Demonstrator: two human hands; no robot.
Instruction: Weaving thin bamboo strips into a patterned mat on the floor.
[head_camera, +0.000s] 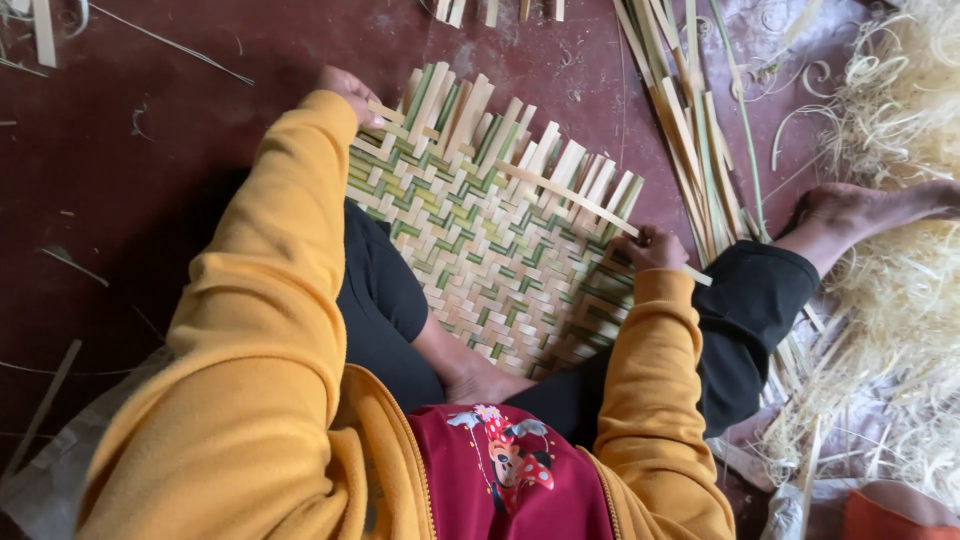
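Right hand (652, 248) pinches bamboo strip (570, 198) (across the woven mat (480, 250)).

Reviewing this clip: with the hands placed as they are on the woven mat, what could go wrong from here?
The right hand pinches one long strip lying across the woven mat; it might snap or slip out. The left hand presses only the far corner, so the loose strip ends could spring apart. Split edges may cut fingers.
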